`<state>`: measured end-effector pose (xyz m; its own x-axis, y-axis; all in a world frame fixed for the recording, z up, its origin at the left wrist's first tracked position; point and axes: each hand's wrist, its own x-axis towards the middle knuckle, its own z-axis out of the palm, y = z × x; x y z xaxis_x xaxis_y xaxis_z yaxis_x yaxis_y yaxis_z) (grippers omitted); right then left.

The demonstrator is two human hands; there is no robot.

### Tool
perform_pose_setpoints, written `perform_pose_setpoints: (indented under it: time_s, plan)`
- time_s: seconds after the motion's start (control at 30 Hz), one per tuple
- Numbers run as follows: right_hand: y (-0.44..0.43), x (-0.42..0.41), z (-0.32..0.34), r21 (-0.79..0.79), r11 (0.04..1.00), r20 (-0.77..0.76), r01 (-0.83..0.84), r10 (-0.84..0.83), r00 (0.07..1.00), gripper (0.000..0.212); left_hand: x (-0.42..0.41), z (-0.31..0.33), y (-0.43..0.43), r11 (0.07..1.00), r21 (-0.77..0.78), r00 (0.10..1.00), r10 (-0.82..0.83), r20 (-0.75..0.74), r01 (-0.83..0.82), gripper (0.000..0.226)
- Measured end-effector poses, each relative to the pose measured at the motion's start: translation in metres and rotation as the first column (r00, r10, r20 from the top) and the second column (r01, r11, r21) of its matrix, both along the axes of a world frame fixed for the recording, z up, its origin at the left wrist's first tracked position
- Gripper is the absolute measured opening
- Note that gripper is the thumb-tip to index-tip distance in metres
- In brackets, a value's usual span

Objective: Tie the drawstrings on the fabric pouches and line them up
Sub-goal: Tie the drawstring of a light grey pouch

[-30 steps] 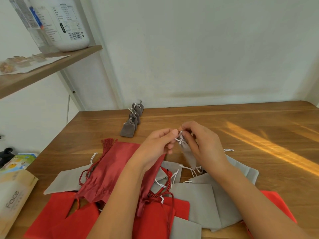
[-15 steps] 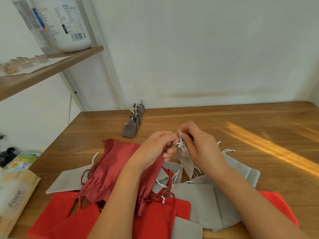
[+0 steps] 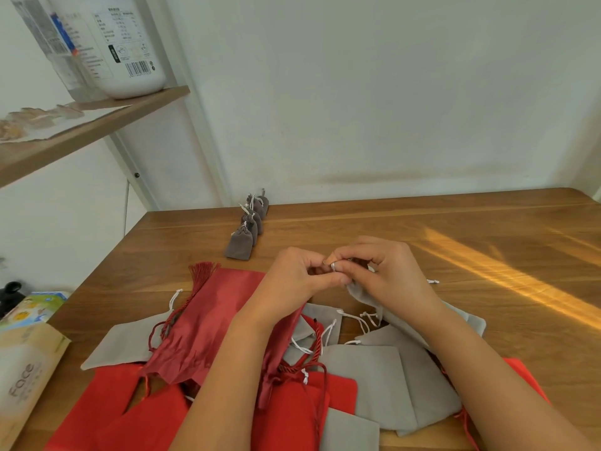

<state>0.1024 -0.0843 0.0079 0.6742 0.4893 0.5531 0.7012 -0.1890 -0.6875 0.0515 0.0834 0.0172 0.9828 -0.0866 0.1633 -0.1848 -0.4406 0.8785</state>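
My left hand (image 3: 300, 276) and my right hand (image 3: 388, 271) meet above the table, both pinching the white drawstring at the mouth of a small grey pouch (image 3: 359, 292). The pouch hangs below my right fingers, mostly hidden by them. A row of three small tied grey pouches (image 3: 240, 244) stands at the back, running toward the wall. In front of me lies a loose pile of flat grey pouches (image 3: 377, 379), bright red pouches (image 3: 107, 415) and a dark red satin pouch (image 3: 208, 323) with a tassel.
The wooden table (image 3: 487, 242) has a sunlit streak at right. A tissue pack marked "Face" (image 3: 26, 375) and a colourful packet (image 3: 32, 309) sit at the left edge. A wall shelf (image 3: 84, 128) holds a large white jar (image 3: 130, 43).
Both hands have drawn closer together over the pouch's mouth and dropped slightly toward the table; the small grey pouch is now more hidden under my right fingers.
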Motion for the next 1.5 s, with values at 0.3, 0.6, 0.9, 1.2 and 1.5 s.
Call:
perform_pose_setpoints:
  time_s: [0.3, 0.6, 0.9, 1.2, 1.5]
  plan:
    - [0.002, 0.001, -0.002, -0.138, 0.983, 0.206, 0.120, -0.090, 0.974, 0.022, 0.000, 0.003, -0.002, 0.995, 0.015, 0.995, 0.096, -0.020, -0.096, 0.021]
    - [0.001, 0.001, 0.000, -0.133, 0.950, 0.296, 0.283, -0.234, 0.926, 0.009, 0.005, 0.002, -0.008, 0.952, -0.239, 0.976, 0.158, -0.151, -0.191, 0.038]
    - [0.002, -0.002, 0.001, -0.187, 0.965, 0.283, 0.185, -0.127, 0.951, 0.007, 0.010, 0.001, 0.000, 0.777, -0.558, 0.901, 0.025, -0.433, -0.289, 0.025]
    - [-0.003, -0.004, 0.012, -0.147, 0.983, 0.143, 0.109, -0.088, 0.986, 0.025, 0.003, 0.006, 0.003, 0.950, -0.313, 0.965, -0.076, -0.252, -0.007, 0.011]
    - [-0.012, -0.006, 0.019, -0.163, 0.985, -0.178, -0.061, 0.031, 0.984, 0.013, 0.000, 0.010, 0.005, 0.975, -0.207, 0.991, -0.103, -0.090, 0.082, 0.005]
